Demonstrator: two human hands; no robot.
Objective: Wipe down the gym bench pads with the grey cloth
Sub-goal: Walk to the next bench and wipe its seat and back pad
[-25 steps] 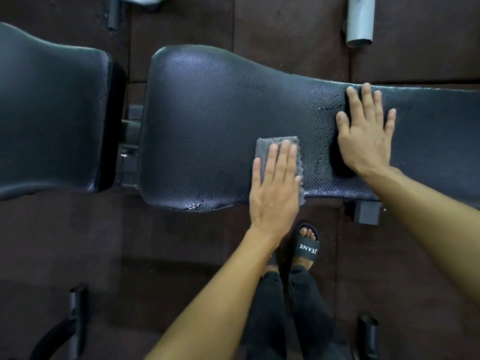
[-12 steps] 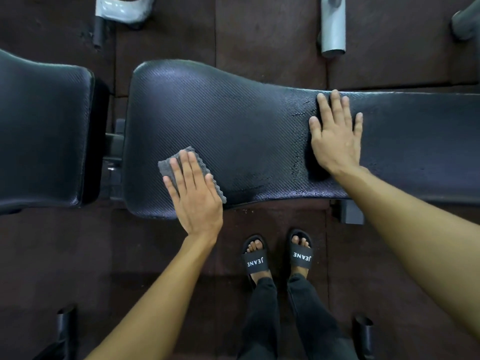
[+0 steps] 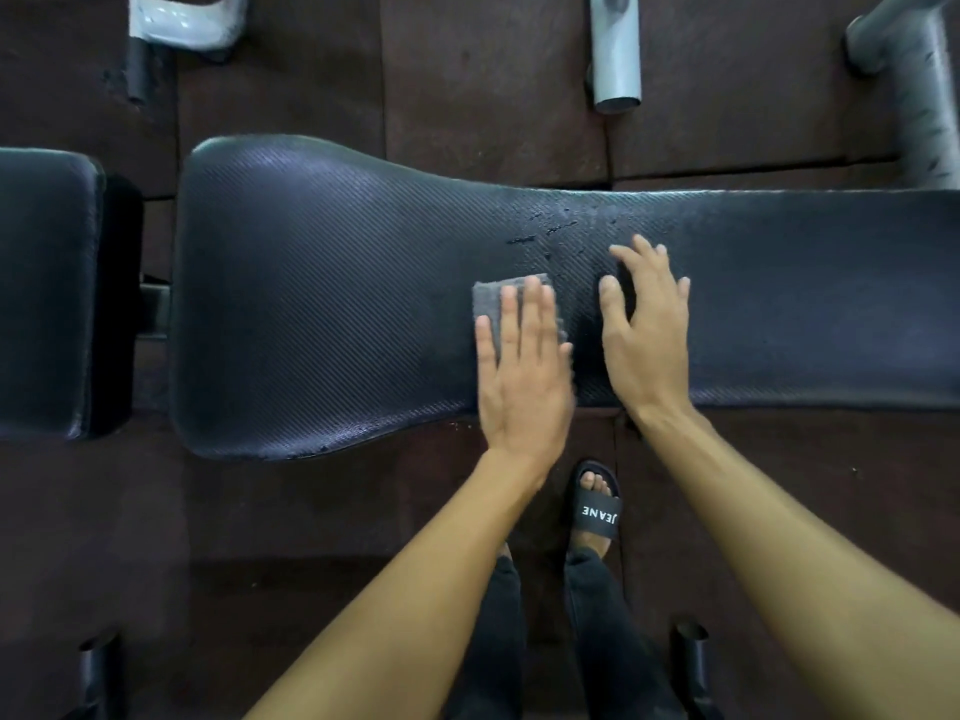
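We look straight down on a long black bench pad (image 3: 337,304) with a ribbed, woven-looking vinyl skin, wide and rounded at its left end and narrower toward the right. Our left hand (image 3: 522,376) lies flat on a small folded grey cloth (image 3: 491,304), its fingers straight and close together, pressing the cloth onto the pad without curling round it. The cloth sits near the middle of the pad, toward its near edge, and only its far left corner and a thin strip show past the fingers. Our right hand (image 3: 644,340) rests just beside it to the right, on the bare vinyl, with the fingers loosely spread and a little bent; it holds nothing. Whether its palm touches the pad we cannot tell.

A few wet streaks (image 3: 540,233) glisten on the pad beyond both hands. A second black padded section (image 3: 41,293) lies to the left, across a gap. The dark rubber floor tiles (image 3: 493,70) carry a grey metal tube (image 3: 615,54) and a white frame piece (image 3: 182,18) on the far side. Below the arms, one foot in a black slide sandal (image 3: 597,511) lettered JEANE stands near the pad's edge.
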